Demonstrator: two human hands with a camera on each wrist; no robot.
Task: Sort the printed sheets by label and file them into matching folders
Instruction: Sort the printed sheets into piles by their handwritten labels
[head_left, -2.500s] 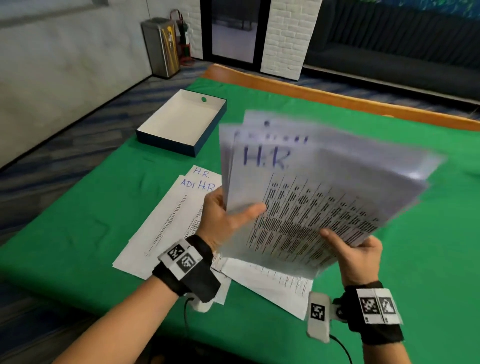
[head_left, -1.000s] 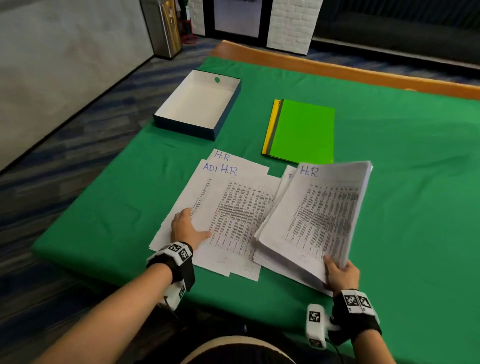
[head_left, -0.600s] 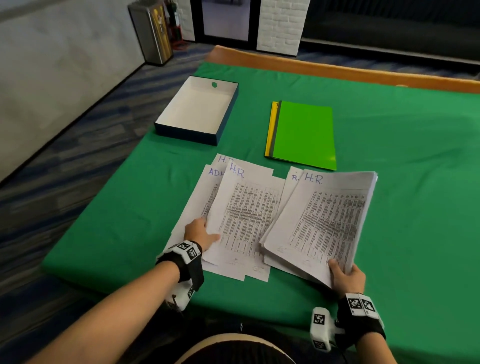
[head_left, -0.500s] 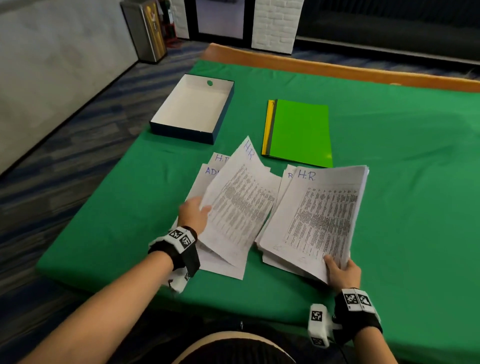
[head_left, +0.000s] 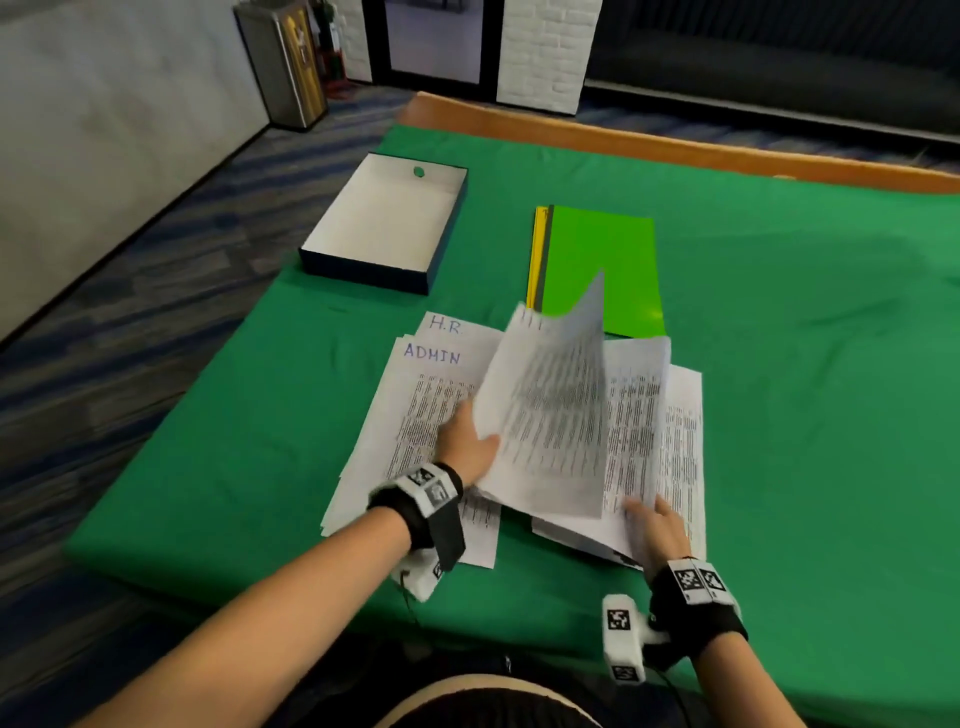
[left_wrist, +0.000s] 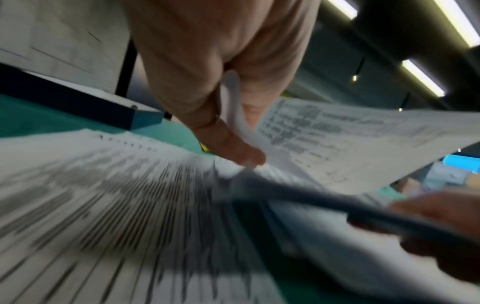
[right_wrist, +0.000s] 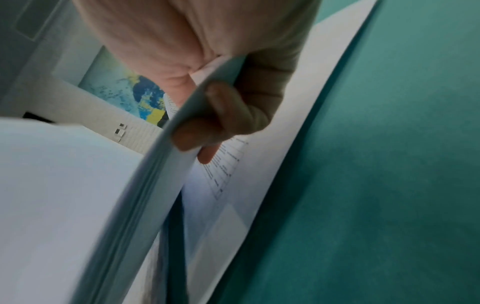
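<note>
green cloth covers the table (head_left: 779, 364), with carpet and a brick wall behind. left hand (head_left: 467, 441) pinches one printed sheet (head_left: 550, 415) by its left edge, thumb on top, and the sheet stands tilted up off the left pile (head_left: 415, 415), whose top page reads admin. right hand (head_left: 657, 525) grips the near edge of the right stack (head_left: 649, 426); the right wrist view shows its fingers (right_wrist: 215, 115) curled under a thick bunch of pages, thumb above. the lifted sheet lies between both hands, long axis running away toward the far edge; its label is blurred. my guess is it crosses rightward onto the stack. folders (head_left: 597, 265), green on top, lie just beyond the papers; a box (head_left: 384, 223) sits toward the far left corner, clear of the path.
</note>
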